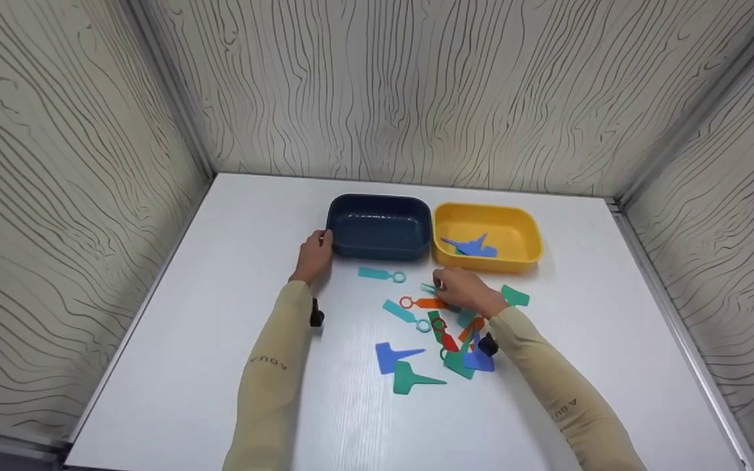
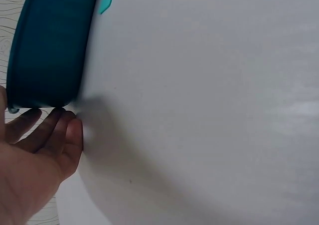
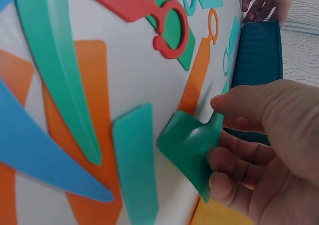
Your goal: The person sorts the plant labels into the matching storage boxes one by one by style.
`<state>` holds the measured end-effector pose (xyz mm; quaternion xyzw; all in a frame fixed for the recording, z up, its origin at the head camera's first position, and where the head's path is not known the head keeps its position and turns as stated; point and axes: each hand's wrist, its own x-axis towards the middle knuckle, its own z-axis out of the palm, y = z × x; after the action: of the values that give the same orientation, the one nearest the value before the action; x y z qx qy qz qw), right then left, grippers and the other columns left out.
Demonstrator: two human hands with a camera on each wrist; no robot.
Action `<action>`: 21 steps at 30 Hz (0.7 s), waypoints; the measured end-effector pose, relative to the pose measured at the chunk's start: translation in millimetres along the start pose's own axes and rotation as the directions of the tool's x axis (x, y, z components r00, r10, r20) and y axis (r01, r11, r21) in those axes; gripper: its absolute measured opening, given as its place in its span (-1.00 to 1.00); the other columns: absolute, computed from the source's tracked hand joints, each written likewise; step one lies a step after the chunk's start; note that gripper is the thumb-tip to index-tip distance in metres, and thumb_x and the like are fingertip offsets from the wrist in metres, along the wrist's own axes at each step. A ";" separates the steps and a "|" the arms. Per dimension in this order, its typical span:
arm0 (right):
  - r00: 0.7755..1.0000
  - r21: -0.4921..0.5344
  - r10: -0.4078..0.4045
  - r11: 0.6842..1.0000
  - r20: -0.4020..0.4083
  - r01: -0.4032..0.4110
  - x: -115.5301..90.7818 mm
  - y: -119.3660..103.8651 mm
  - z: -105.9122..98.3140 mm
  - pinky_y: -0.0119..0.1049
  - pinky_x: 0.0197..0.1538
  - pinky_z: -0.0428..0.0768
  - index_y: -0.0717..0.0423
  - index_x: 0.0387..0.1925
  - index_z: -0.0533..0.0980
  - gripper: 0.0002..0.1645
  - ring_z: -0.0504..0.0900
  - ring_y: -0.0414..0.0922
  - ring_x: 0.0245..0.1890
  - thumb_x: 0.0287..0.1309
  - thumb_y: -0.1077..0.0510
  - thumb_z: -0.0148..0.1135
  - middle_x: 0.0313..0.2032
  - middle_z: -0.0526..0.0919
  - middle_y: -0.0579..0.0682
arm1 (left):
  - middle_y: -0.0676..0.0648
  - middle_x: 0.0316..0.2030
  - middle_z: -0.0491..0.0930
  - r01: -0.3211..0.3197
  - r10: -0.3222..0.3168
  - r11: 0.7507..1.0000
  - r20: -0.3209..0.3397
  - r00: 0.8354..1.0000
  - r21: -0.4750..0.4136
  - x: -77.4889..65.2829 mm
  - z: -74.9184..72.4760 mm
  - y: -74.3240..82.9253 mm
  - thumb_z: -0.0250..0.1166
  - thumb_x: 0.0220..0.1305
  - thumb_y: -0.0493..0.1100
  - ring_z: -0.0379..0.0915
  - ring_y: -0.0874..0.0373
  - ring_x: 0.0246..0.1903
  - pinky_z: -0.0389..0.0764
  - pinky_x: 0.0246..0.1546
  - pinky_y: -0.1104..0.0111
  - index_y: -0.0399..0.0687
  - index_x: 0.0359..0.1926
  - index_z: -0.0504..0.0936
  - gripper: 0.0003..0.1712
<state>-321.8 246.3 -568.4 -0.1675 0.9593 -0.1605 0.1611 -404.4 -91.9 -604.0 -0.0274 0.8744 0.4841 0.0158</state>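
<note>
My right hand [image 1: 440, 283] hovers just in front of the yellow tray [image 1: 529, 229] and pinches a small green plastic tag [image 1: 427, 288]. In the right wrist view the thumb and fingers [image 3: 234, 157] hold that green tag [image 3: 189, 145] lifted by one edge off the white table. My left hand [image 1: 319, 243] is at the left end of the dark blue tray [image 1: 377, 226]. Its fingertips [image 2: 55, 120] touch the tray's outer wall [image 2: 50, 55]. The blue tray looks empty, and blue tags [image 1: 474, 247] lie in the yellow one.
Several loose tags lie on the table [image 1: 220, 366] before the trays: a teal ring tag [image 1: 380, 274], an orange ring tag [image 1: 424, 303], a blue T-shaped tag [image 1: 393, 356], a green T-shaped tag [image 1: 410, 378]. Patterned walls enclose three sides.
</note>
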 end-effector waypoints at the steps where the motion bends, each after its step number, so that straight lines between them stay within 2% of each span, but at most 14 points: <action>1: 1.000 -0.003 -0.010 1.000 -0.014 0.010 -0.7 -0.1 -1.7 -0.26 -0.24 0.54 0.04 -0.13 0.58 -0.80 0.52 -0.11 -0.43 0.27 0.06 0.23 -0.42 0.60 -0.08 | -0.23 0.14 0.55 -0.001 0.001 1.000 -0.002 1.000 0.000 -0.2 0.1 -0.2 -0.13 0.54 0.12 0.46 -0.08 0.18 0.43 0.24 0.08 -0.17 0.25 0.45 -0.44; 8: 0.973 -0.075 -0.178 0.983 -0.146 0.169 -4.6 0.3 -16.6 -0.27 -0.36 0.49 0.14 -0.20 0.57 -0.84 0.47 -0.16 -0.50 0.24 0.14 0.24 -0.42 0.61 -0.02 | -0.19 0.14 0.54 0.015 -0.015 1.000 0.015 1.000 0.006 -0.8 1.0 -1.5 -0.17 0.54 0.15 0.46 -0.04 0.17 0.44 0.23 0.08 -0.14 0.26 0.43 -0.42; 13: 0.976 -0.044 -0.151 0.988 -0.154 0.146 -10.3 0.2 -36.6 -0.22 -0.26 0.58 0.13 -0.14 0.56 -0.80 0.53 -0.13 -0.41 0.30 0.11 0.17 -0.31 0.65 0.01 | -0.20 0.14 0.54 0.016 -0.016 1.000 0.013 1.000 0.002 -1.6 0.4 0.4 -0.17 0.54 0.15 0.46 -0.05 0.17 0.43 0.23 0.07 -0.15 0.26 0.43 -0.42; 17: 0.967 -0.099 -0.156 0.985 -0.200 0.139 -12.9 3.4 -52.5 -0.10 -0.17 0.62 0.19 -0.15 0.59 -0.78 0.58 -0.05 -0.34 0.27 0.13 0.20 -0.27 0.68 0.09 | -0.19 0.14 0.54 0.018 -0.018 1.000 0.010 1.000 -0.006 -1.3 1.2 0.1 -0.15 0.54 0.13 0.46 -0.04 0.17 0.44 0.23 0.08 -0.15 0.26 0.43 -0.43; 21: 0.957 -0.138 -0.157 0.982 -0.245 0.126 -12.4 10.0 -65.9 -0.07 -0.21 0.61 0.22 -0.16 0.59 -0.77 0.57 -0.03 -0.36 0.24 0.13 0.24 -0.29 0.67 0.12 | -0.19 0.15 0.54 0.021 -0.021 1.000 0.020 1.000 -0.002 -1.2 0.9 0.6 -0.16 0.54 0.14 0.45 -0.04 0.18 0.43 0.24 0.08 -0.16 0.27 0.41 -0.42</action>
<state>-337.3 276.6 -509.8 -0.2230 0.9655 -0.1334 0.0140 -403.3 -90.7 -603.9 -0.0318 0.8732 0.4854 0.0294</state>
